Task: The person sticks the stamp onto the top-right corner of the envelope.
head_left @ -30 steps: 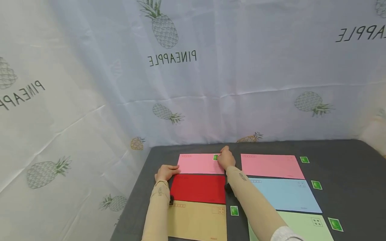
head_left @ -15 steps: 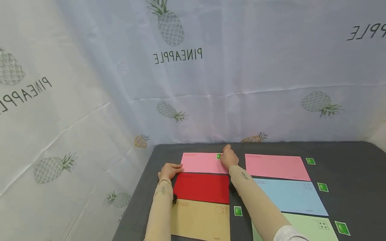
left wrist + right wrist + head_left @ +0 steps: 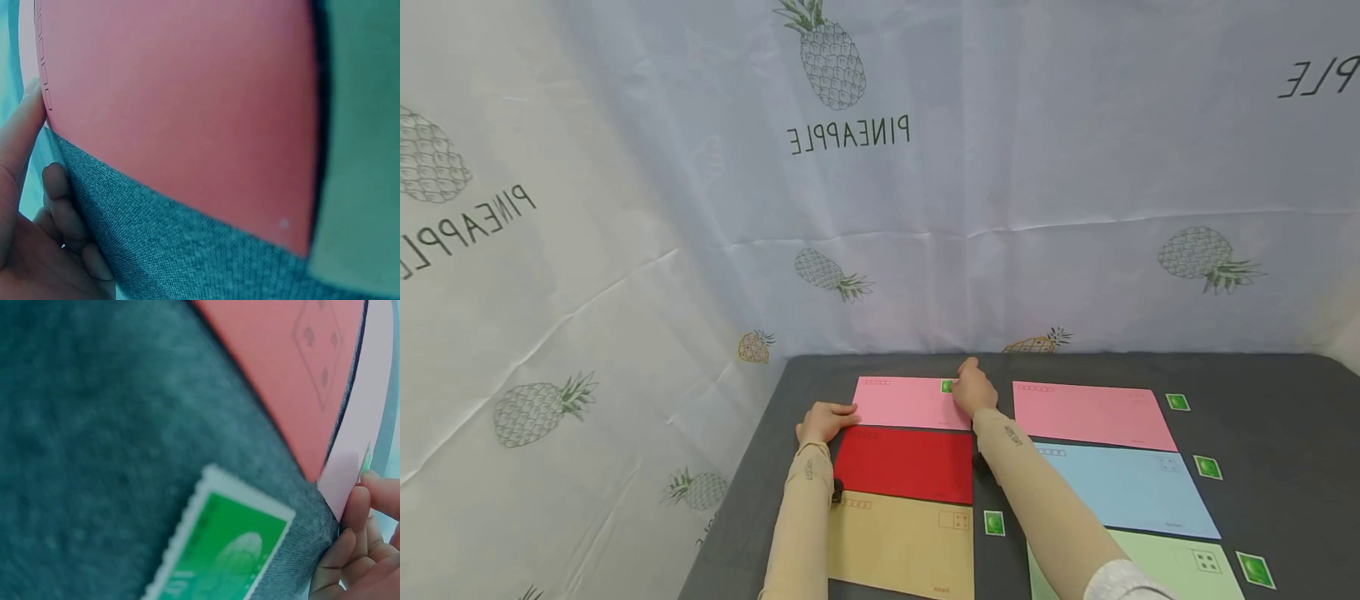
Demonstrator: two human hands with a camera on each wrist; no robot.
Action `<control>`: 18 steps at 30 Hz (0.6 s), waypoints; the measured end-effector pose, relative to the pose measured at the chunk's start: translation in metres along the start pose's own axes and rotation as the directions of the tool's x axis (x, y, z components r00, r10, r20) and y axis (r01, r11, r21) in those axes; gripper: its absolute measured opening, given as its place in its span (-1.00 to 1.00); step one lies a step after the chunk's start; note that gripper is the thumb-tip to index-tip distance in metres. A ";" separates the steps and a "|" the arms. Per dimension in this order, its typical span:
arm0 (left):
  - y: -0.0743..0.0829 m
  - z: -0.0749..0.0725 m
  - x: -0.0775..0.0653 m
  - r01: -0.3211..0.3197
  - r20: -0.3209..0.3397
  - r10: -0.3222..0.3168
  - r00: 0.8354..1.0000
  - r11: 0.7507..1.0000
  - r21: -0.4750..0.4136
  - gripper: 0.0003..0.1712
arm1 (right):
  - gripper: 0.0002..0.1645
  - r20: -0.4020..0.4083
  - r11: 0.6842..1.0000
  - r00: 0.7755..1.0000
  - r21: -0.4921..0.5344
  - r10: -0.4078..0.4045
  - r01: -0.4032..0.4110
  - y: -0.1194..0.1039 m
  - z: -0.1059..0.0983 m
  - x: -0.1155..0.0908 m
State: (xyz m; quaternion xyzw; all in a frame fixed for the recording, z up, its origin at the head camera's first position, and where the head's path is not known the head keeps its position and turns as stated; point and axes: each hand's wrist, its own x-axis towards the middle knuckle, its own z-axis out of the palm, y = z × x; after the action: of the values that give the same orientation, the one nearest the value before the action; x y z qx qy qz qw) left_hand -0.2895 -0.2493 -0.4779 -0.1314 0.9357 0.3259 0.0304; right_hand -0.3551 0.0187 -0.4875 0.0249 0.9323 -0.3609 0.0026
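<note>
The far left pink envelope [image 3: 898, 404] lies flat, with a green stamp [image 3: 947, 386] at its upper right corner. My right hand [image 3: 975, 388] pinches this stamp between thumb and fingertip; its other fingers are curled in the right wrist view. On the envelope's left edge rests my left hand [image 3: 825, 421], one straight finger [image 3: 22, 122] pressing it. A red envelope [image 3: 904, 464] lies just below the pink one. Beside the red envelope is a loose green stamp [image 3: 228, 540], hidden by my right arm in the head view.
A tan envelope [image 3: 901, 546] lies nearest on the left, with a stamp [image 3: 994, 523] beside it. The right column has pink [image 3: 1093, 414], blue [image 3: 1127, 487] and green [image 3: 1138, 558] envelopes, each with a loose stamp to its right. A pineapple-print curtain [image 3: 962, 183] hangs behind the table.
The head view has shifted, so the whole scene sits slightly further right. Both hands stay at the far pink envelope, with the stamp still at its upper right corner.
</note>
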 end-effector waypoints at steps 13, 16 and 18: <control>-0.001 0.001 -0.002 -0.003 -0.001 0.003 1.000 1.000 -0.011 -0.59 | -0.63 0.021 0.998 1.000 0.053 -0.019 0.018 0.005 0.000 -0.004; 0.000 0.000 -0.001 -0.003 0.003 0.003 1.000 1.000 -0.009 -0.60 | -0.59 0.033 0.998 0.999 0.046 -0.032 0.031 0.005 -0.001 -0.006; 0.000 0.000 -0.001 -0.003 0.002 0.003 1.000 1.000 -0.005 -0.60 | -0.57 0.044 0.999 0.998 0.041 -0.036 0.034 0.005 -0.002 -0.006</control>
State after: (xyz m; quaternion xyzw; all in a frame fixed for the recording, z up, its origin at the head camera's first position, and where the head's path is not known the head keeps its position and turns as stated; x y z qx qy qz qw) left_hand -0.2885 -0.2491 -0.4783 -0.1296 0.9351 0.3285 0.0307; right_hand -0.3486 0.0232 -0.4892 0.0008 0.9249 -0.3799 0.0166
